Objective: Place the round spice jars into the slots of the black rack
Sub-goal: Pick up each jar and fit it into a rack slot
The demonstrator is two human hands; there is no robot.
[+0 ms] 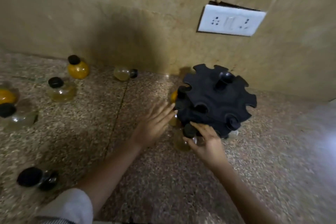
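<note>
The black rack [216, 100] stands near the wall, its round top ringed with notched slots and a knob in the middle. A few black jar caps sit in slots on its left and front. My right hand [205, 138] is shut on a round jar [189, 132] with a black cap, held against the rack's lower front edge. My left hand [156, 123] is open, fingers spread, fingertips touching the rack's left side. Loose round jars lie on the counter: a yellow one [78, 68], a clear one [61, 89], one on its side [124, 73], a dark one [36, 178].
The speckled stone counter [181, 178] meets a beige wall with a white socket plate [231, 21] above the rack. More jars sit at the far left edge [11, 107]. A pale sleeve [72, 205] shows at the bottom.
</note>
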